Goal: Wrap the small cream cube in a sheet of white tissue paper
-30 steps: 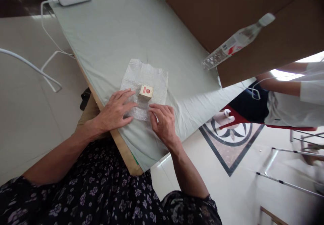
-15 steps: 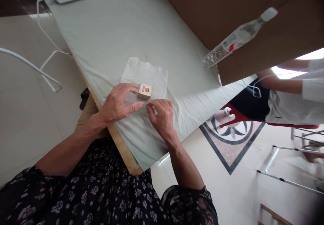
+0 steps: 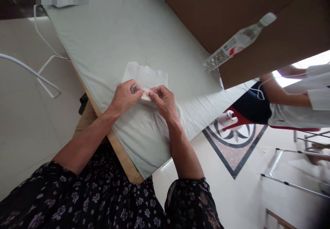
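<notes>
The near edge of the sheet of bubble wrap [image 3: 152, 76] has come up over the small box [image 3: 146, 94], which half a second ago sat uncovered on top of it. The left hand [image 3: 125, 96], loosely arched then with thumb and fingers apart, has closed in and now pinches the film between thumb and curled fingers at the box's left side. The right hand [image 3: 165, 101] does the same at the right, its thumb and forefinger meeting on the plastic, so the 2 hands face each other with their tips close together. The box lies between them on the sheet (only a blur of its pale top and red print shows through the film), near the corner of the cloth-covered table [image 3: 110, 26]. As I judge it, this makes the moment an early stage of wrapping: 1 flap is over, while the far part of the sheet still lies spread flat beyond the fingers. Whether the wrap is tight against the box's sides I cannot tell, as the fingers hide them. The plastic bottle [image 3: 235, 47] remains well apart to the right, beside the brown cardboard [image 3: 216, 12], and a seated person in a white top [image 3: 291, 108] is past the table's edge.
</notes>
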Demonstrator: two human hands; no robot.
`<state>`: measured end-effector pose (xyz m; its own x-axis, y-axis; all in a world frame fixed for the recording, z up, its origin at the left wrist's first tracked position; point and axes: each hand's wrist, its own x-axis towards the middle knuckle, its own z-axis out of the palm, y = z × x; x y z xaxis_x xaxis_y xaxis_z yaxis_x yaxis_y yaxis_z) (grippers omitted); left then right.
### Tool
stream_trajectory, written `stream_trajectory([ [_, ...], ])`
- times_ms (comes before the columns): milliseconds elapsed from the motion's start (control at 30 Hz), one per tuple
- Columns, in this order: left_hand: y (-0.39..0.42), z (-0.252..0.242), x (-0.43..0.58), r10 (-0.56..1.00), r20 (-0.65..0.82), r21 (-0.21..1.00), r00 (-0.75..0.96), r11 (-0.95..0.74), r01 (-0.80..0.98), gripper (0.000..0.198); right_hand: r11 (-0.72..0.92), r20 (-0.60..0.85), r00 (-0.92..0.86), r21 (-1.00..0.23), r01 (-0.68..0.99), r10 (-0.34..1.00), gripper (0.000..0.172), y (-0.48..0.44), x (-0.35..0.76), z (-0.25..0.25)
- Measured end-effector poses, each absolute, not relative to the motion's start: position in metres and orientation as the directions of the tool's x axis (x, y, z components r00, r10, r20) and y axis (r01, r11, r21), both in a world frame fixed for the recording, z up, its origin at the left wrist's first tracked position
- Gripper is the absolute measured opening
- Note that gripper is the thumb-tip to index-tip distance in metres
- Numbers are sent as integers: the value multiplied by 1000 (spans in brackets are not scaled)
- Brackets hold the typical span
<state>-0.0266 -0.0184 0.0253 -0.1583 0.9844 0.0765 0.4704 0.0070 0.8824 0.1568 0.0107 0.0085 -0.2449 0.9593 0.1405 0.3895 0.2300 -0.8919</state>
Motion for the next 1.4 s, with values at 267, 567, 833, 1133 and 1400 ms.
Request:
stream_trajectory([
  [267, -34, 27, -29, 991, 56, 895, -120, 4, 447, 9, 190, 112, -224, -911, 366, 968, 19, -15, 154, 13],
  [567, -38, 29, -28, 991, 53, 891, -126, 11, 454, 11, 374, 344, -170, -712, 594, 924, 16, -22, 163, 14],
  [833, -39, 29, -30, 995, 30, 882, -96, 19, 471, 10, 677, 475, -521, -252, 691, 709, 21, -69, 156, 29],
  [1133, -29, 35, -68, 999, -40, 867, -36, 53, 496, 15, 660, 352, -573, -221, 718, 740, 29, -55, 150, 17],
  [1400, -44, 37, -90, 978, -51, 726, -203, 176, 665, 39, 653, 250, -638, 27, 757, 729, 29, -48, 136, 35],
])
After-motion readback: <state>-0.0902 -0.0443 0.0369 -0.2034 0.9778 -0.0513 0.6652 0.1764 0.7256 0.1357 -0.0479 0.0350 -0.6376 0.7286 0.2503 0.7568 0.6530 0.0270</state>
